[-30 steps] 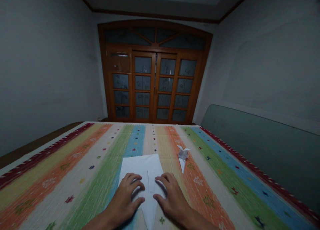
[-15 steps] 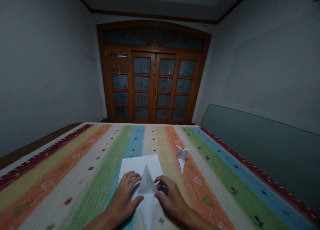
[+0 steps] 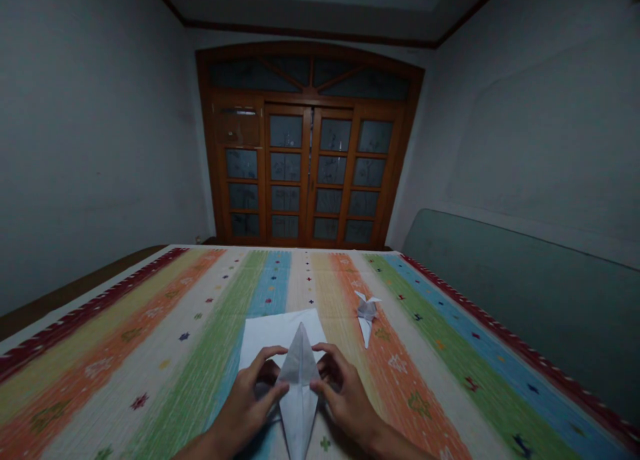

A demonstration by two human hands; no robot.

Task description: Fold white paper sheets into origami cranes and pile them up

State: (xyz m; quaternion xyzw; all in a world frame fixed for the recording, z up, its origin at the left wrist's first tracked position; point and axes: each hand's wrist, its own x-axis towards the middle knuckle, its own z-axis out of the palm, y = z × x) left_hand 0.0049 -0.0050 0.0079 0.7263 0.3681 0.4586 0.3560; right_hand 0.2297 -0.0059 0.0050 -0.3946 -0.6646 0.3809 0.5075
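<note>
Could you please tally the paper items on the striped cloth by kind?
Half-folded paper piece, held by left hand and right hand: 1
Flat white sheet: 1
Small folded paper figure: 1
Total: 3

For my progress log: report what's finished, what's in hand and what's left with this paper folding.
Done: one small folded paper figure lies on the striped cloth, right of the hands. In hand: left hand and right hand pinch the sides of a pointed piece, tip raised. Left: that piece looks unfinished beside the figure, and a flat white sheet lies unfolded beneath it.
</note>
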